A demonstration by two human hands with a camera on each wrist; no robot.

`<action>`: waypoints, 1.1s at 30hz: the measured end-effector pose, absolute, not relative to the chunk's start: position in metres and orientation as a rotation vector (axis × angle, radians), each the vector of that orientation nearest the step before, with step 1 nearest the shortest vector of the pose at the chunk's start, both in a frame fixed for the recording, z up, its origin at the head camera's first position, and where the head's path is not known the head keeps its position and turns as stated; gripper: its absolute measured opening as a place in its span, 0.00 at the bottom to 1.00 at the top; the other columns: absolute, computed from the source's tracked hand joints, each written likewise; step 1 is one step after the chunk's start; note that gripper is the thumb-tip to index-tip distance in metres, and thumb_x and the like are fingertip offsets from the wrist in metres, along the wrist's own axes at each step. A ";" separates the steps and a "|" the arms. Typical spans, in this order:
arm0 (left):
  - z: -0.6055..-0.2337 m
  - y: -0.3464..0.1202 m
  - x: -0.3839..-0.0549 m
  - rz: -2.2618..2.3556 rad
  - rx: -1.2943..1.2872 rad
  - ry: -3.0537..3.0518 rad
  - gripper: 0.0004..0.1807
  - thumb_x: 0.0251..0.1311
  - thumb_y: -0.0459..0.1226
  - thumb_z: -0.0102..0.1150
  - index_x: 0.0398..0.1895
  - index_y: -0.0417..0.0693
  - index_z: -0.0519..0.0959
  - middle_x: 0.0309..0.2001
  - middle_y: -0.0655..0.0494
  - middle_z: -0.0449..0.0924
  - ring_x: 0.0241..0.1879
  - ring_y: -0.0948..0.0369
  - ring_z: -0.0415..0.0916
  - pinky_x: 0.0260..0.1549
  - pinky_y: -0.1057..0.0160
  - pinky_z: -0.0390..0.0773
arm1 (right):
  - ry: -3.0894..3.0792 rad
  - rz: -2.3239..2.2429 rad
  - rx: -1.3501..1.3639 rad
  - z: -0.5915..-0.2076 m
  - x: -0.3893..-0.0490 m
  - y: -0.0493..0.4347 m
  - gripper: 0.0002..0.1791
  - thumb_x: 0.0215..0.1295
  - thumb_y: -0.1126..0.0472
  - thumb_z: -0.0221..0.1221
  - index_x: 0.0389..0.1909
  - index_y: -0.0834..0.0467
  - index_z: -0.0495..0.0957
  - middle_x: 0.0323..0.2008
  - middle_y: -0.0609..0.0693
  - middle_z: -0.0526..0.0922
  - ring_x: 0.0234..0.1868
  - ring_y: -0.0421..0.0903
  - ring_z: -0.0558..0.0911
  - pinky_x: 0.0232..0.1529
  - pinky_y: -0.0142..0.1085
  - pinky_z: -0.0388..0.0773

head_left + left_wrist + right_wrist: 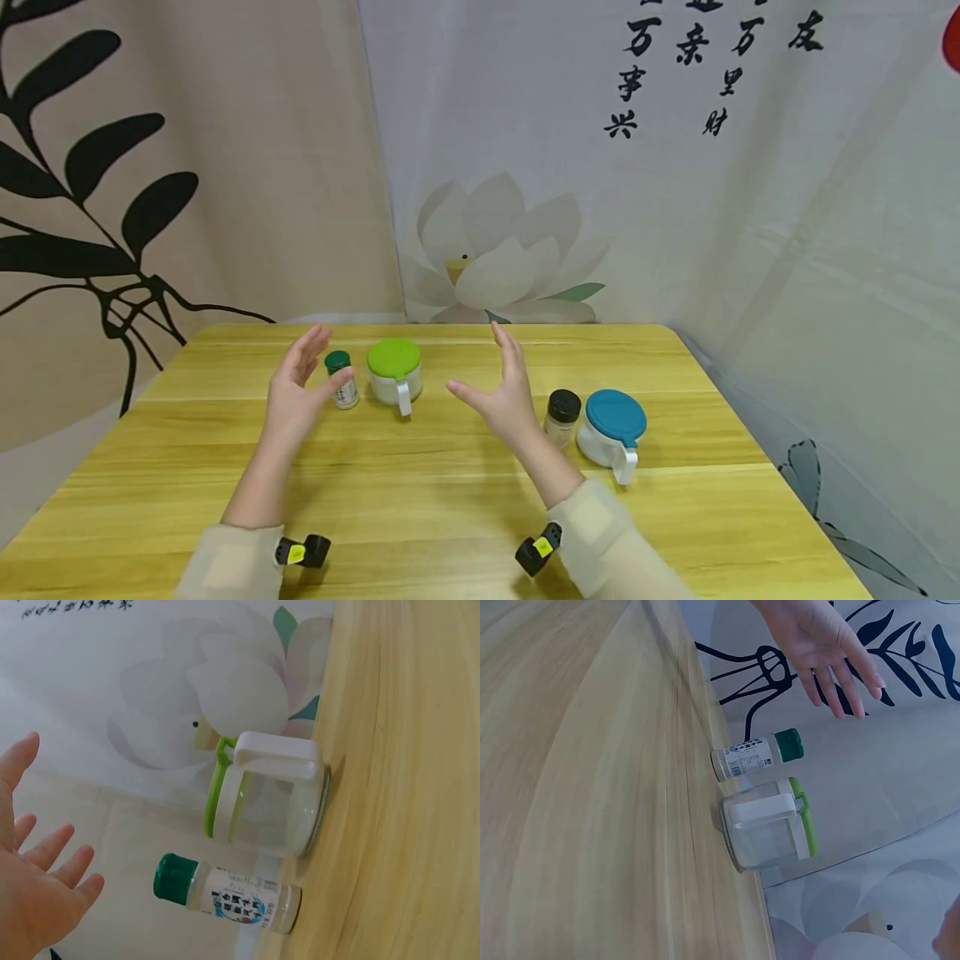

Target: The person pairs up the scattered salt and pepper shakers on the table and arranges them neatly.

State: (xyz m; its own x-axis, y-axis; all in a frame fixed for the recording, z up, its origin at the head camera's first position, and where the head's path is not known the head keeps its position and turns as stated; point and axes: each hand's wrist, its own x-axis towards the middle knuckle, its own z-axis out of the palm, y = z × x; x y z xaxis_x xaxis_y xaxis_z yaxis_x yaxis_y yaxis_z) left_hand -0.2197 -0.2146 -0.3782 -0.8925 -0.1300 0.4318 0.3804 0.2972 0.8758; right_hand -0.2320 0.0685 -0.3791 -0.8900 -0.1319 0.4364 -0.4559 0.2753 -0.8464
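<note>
My left hand (298,387) is raised above the table with its fingers straight and the thumb spread, holding nothing. Nearest to it stands a small seasoning bottle (346,390) with a green cap and a printed label, partly behind the thumb. Just right of that bottle is a clear jar (274,810) with a green lid and a white handle. My right hand (504,400) also hovers, thumb and fingers apart, nothing in it. By its wrist stand a black-capped shaker bottle (561,417) and a jar with a blue lid (617,415) and white handle.
A wooden table (420,517) carries all the containers. Behind it hangs a cloth backdrop (510,125) printed with a lotus, dark leaves and characters. A small black camera (303,551) is strapped at the left cuff, another camera (538,550) at the right.
</note>
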 end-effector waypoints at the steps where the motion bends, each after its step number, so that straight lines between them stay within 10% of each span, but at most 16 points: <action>1: -0.379 -0.216 -0.221 -1.631 -0.216 -2.148 0.42 0.58 0.36 0.67 0.73 0.52 0.57 0.69 0.49 0.62 0.67 0.53 0.58 0.66 0.56 0.56 | -2.265 1.653 0.540 -0.380 -0.233 0.068 0.54 0.54 0.54 0.71 0.75 0.46 0.46 0.73 0.50 0.47 0.71 0.53 0.51 0.64 0.60 0.51; 33: -0.413 -0.237 -0.243 -1.718 -0.018 -2.180 0.45 0.58 0.44 0.66 0.75 0.50 0.52 0.71 0.48 0.58 0.69 0.51 0.54 0.67 0.51 0.52 | -2.322 1.730 0.502 -0.402 -0.250 0.038 0.57 0.51 0.49 0.72 0.76 0.48 0.45 0.70 0.48 0.54 0.70 0.48 0.55 0.63 0.57 0.57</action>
State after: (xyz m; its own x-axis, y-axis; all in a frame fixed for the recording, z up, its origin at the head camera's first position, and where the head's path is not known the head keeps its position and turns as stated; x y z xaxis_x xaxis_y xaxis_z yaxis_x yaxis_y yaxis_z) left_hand -0.2431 -0.2369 -0.4132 -0.9335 -0.2120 0.2890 0.2314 0.2593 0.9377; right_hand -0.2501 0.0384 -0.4015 -0.9217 -0.1483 0.3583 -0.3858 0.2559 -0.8864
